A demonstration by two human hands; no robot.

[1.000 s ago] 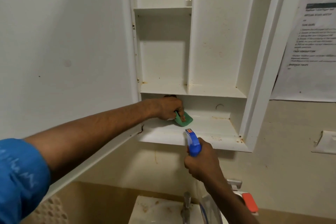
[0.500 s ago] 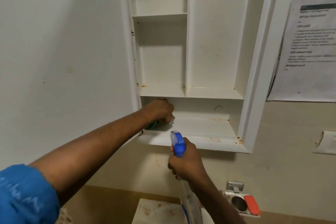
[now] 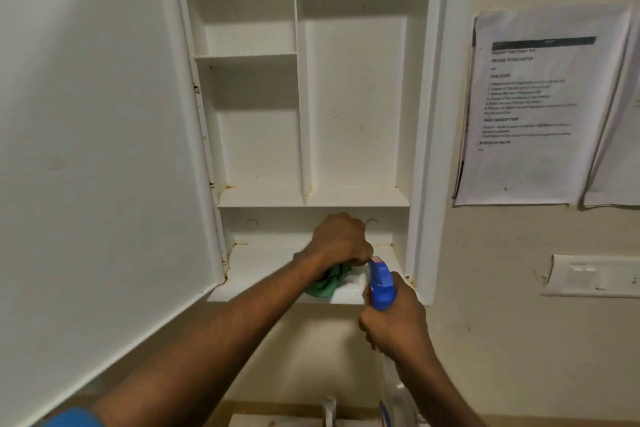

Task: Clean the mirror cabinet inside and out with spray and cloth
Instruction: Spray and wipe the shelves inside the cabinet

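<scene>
Bathroom cabinet (image 3: 349, 114) open: my left hand (image 3: 341, 244) grips the cloth (image 3: 325, 282) on the bottom shelf (image 3: 263, 263), right hand (image 3: 394, 319) clenching the spray bottle (image 3: 381, 282); upper shelves look unfinished.

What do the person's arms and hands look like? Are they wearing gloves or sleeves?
No gloves: both the left hand and the right hand are bare, and so are the forearms. The left arm has a bright blue short sleeve at the bottom edge of the picture. No sleeve shows on the right arm. I see no watch, ring or bracelet.
</scene>
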